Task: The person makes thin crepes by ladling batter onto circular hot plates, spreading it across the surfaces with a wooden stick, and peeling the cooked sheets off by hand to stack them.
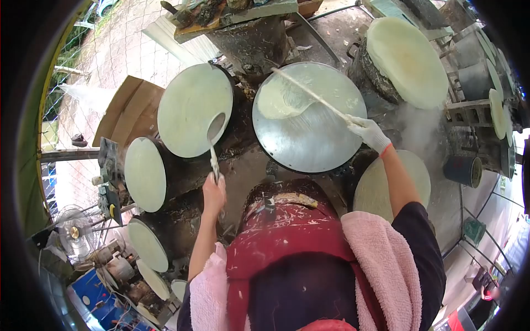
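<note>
My left hand, bare, is closed around the handle of a ladle. The ladle's round bowl rests at the lower right part of a batter-covered griddle. In a white glove, my right hand grips a long thin stick that reaches up and left across the middle griddle. Pale batter lies on that griddle's upper part, swirled under the stick, while its lower part shows bare shiny metal.
A thick pale round sheet sits at the upper right, with steam below it. More covered griddles stand at the left and beside my right arm. A metal bucket is at the right, a fan at the lower left.
</note>
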{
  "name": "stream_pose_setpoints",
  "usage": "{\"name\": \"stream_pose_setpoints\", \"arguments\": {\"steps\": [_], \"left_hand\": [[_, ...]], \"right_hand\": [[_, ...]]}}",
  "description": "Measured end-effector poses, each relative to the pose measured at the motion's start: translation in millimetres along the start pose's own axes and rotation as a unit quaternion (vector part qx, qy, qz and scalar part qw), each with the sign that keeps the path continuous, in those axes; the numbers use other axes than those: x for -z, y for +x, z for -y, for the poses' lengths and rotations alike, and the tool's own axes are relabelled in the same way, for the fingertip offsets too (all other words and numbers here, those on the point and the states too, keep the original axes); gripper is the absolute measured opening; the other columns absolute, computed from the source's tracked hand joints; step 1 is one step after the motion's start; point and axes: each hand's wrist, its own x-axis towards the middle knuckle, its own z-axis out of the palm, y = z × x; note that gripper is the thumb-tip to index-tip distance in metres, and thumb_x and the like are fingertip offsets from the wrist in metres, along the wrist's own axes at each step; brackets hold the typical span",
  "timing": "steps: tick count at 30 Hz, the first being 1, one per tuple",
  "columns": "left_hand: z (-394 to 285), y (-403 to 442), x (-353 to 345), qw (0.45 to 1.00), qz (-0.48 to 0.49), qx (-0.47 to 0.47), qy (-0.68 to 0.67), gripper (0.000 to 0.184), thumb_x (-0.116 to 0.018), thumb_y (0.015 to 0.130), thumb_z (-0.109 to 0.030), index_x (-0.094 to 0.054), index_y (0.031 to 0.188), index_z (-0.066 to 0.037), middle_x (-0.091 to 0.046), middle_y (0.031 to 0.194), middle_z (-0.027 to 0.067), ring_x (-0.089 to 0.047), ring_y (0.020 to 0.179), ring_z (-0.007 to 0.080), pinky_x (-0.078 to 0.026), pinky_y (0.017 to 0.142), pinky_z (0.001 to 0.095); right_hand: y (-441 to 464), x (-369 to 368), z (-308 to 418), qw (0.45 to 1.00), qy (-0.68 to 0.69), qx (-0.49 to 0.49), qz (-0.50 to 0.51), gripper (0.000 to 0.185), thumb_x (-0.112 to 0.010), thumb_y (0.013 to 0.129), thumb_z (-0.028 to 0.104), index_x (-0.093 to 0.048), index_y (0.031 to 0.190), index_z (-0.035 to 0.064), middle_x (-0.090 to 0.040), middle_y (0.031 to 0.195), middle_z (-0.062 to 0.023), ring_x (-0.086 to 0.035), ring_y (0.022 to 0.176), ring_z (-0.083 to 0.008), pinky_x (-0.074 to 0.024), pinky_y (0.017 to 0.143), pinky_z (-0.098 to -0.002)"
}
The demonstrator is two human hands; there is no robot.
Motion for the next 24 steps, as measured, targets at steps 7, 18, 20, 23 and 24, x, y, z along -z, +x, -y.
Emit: {"name": "stream_pose_setpoints", "arguments": {"steps": [7,18,20,23,24], "left_hand": [[-26,78,-45,0.964,-0.018,-0.210,0.165,0.019,-0.059,0.093,-0.013,-0.049,0.091,0.002,-0.059,0.077,0.0286,-0.059,0.076,0.0492,-0.047,0.065,0.0519],[-14,19,-37,0.916,0.089,-0.222,0.320,0.021,-0.056,0.094,-0.017,-0.045,0.099,0.000,-0.061,0.074,0.0290,-0.061,0.073,0.0485,-0.048,0.062,0.0563],[0,-10,-30,0.916,0.137,-0.193,0.324,0.021,-0.055,0.094,-0.017,-0.045,0.100,0.000,-0.061,0.073,0.0289,-0.061,0.070,0.0485,-0.048,0.060,0.0561],[7,-56,-32,0.916,0.198,-0.169,0.306,0.022,-0.054,0.095,-0.019,-0.046,0.103,0.000,-0.061,0.072,0.0293,-0.061,0.070,0.0485,-0.046,0.059,0.0571],[17,-63,-39,0.918,0.212,-0.166,0.290,0.021,-0.052,0.096,-0.020,-0.046,0.102,-0.001,-0.062,0.072,0.0278,-0.060,0.067,0.0474,-0.048,0.060,0.0546]], "right_hand": [[-48,-6,12,0.988,0.004,-0.069,0.140,0.047,-0.070,0.087,0.016,-0.061,0.128,-0.0030,-0.066,0.120,-0.0057,-0.056,0.108,-0.0106,-0.0413,0.098,-0.0254],[-29,-26,-22,0.989,-0.035,-0.077,0.123,0.044,-0.067,0.089,0.019,-0.062,0.132,0.0092,-0.055,0.079,0.0064,-0.044,0.061,-0.0040,-0.0357,0.053,-0.0230],[-58,-29,-35,0.988,-0.037,-0.067,0.135,0.043,-0.067,0.089,0.019,-0.063,0.131,0.0123,-0.052,0.074,0.0072,-0.039,0.050,-0.0038,-0.0303,0.043,-0.0231],[-131,-48,0,0.987,0.003,-0.129,0.095,0.043,-0.067,0.089,0.021,-0.062,0.131,0.0137,-0.053,0.072,0.0058,-0.041,0.048,-0.0048,-0.0317,0.041,-0.0234],[-153,-57,13,0.983,0.025,-0.165,0.075,0.044,-0.068,0.089,0.021,-0.062,0.132,0.0138,-0.053,0.072,0.0054,-0.042,0.048,-0.0051,-0.0328,0.041,-0.0233]]}}
